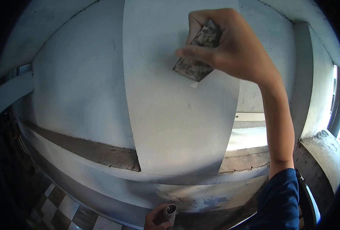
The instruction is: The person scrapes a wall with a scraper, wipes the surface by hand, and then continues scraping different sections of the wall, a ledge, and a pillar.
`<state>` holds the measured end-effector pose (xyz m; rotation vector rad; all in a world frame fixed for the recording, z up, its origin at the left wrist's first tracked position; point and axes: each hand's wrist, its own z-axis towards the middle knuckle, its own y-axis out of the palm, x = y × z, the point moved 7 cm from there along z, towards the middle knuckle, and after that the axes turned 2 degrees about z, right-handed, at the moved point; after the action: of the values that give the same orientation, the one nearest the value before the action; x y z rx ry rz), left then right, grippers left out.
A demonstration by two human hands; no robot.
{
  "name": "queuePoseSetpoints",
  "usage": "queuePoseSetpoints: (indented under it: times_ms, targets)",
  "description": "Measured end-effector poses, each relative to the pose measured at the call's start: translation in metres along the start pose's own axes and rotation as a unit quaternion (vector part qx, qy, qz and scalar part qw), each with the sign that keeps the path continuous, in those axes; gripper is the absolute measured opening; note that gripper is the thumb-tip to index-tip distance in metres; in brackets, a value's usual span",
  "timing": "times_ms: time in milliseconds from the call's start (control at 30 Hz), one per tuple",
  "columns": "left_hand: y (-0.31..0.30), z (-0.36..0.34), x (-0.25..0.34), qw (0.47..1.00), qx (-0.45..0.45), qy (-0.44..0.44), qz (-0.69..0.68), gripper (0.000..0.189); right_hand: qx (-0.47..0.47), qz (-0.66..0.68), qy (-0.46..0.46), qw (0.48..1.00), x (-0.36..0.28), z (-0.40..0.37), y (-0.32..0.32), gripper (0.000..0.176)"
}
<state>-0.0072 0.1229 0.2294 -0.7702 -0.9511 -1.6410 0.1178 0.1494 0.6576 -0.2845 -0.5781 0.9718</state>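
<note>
High in the head view, my right hand [231, 50] is closed around a worn piece of sandpaper [200, 71]. The piece is rectangular, mottled grey-brown and dark along its edges. It lies against or very close to the pale wall pillar [177, 122]; exact contact cannot be made out. A small whitish scrap [195, 84] shows at its lower corner. At the bottom edge, my left hand [154, 219] grips a rolled sheet [170, 215], grey outside with a dark spiral at its end. The frame cuts off part of that hand.
Recessed wall panels flank the pillar, with a rough brown ledge [89, 151] at left and another ledge [243, 159] at right. Peeling paint [200, 197] marks the low wall below. Checkered floor tiles [68, 207] lie lower left. Light enters at the far right.
</note>
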Motion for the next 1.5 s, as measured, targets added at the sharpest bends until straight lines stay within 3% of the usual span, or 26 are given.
queuePoseSetpoints:
  times_ms: [33, 167, 267, 367, 467, 533, 667, 733, 767, 833, 967, 1100, 1167, 1200, 1233, 1300, 1400, 1500]
  targets:
    - [-0.003, -0.004, -0.006, 1.0, 0.003, -0.001, 0.0, 0.052, 0.006, -0.008, 0.036, 0.999, 0.002, 0.002, -0.003, 0.019]
    - [-0.011, -0.011, -0.019, 0.999, 0.0, -0.034, -0.003, 0.053, -0.047, -0.033, 0.002, 0.998, -0.004, 0.004, 0.006, 0.018]
    - [0.001, -0.004, 0.003, 0.999, 0.003, -0.014, -0.029, 0.054, -0.019, -0.016, 0.064, 0.998, 0.002, 0.003, -0.004, 0.017]
    - [-0.009, -0.013, -0.01, 0.999, 0.008, -0.019, -0.041, 0.055, -0.057, -0.054, -0.018, 0.997, -0.004, 0.0, 0.006, 0.016]
    - [-0.015, -0.015, -0.028, 0.999, 0.013, -0.033, -0.003, 0.056, -0.04, -0.014, 0.065, 0.997, 0.003, -0.002, -0.009, 0.016]
    - [-0.01, -0.014, -0.021, 0.999, 0.024, -0.022, 0.027, 0.056, -0.069, -0.052, -0.007, 0.996, -0.003, -0.005, 0.006, 0.017]
    - [0.001, -0.009, -0.009, 0.997, 0.009, -0.039, -0.059, 0.055, -0.039, -0.057, 0.033, 0.997, -0.002, -0.006, -0.01, 0.016]
    - [0.003, -0.01, -0.012, 0.995, -0.005, -0.058, -0.08, 0.054, 0.005, -0.105, -0.062, 0.993, -0.01, -0.01, 0.0, 0.016]
    - [0.004, -0.01, -0.013, 0.996, -0.004, -0.04, -0.077, 0.054, 0.005, -0.106, -0.063, 0.992, -0.01, -0.01, -0.006, 0.016]
    - [0.004, -0.008, -0.012, 0.997, -0.004, -0.02, -0.075, 0.053, -0.009, -0.084, 0.032, 0.996, -0.006, -0.007, -0.022, 0.015]
    - [0.002, -0.011, -0.016, 0.999, -0.015, -0.035, -0.012, 0.053, -0.033, -0.063, -0.029, 0.997, -0.006, -0.011, -0.007, 0.016]
    - [-0.002, -0.009, -0.025, 0.995, -0.021, 0.006, 0.097, 0.053, -0.03, -0.061, 0.067, 0.995, -0.003, -0.008, -0.021, 0.015]
    - [0.015, -0.004, 0.0, 0.999, -0.022, 0.029, 0.029, 0.054, -0.041, -0.065, -0.034, 0.996, -0.003, -0.013, -0.001, 0.016]
    - [0.021, -0.002, 0.012, 0.997, -0.026, 0.054, -0.039, 0.054, 0.023, -0.144, -0.085, 0.986, -0.014, -0.015, 0.0, 0.017]
    - [0.02, -0.001, 0.01, 0.997, -0.026, 0.057, -0.039, 0.054, 0.025, -0.146, -0.088, 0.985, -0.017, -0.013, -0.008, 0.017]
    - [0.021, -0.004, 0.0, 0.996, -0.038, -0.001, -0.087, 0.055, -0.031, -0.04, 0.097, 0.994, -0.001, -0.008, -0.022, 0.017]
    - [0.025, -0.005, 0.005, 0.989, -0.051, -0.036, -0.132, 0.056, -0.067, -0.086, 0.034, 0.993, -0.001, -0.011, -0.001, 0.016]
    - [0.024, -0.004, 0.003, 0.99, -0.05, -0.025, -0.13, 0.056, -0.024, -0.038, 0.088, 0.995, 0.001, -0.009, -0.023, 0.015]
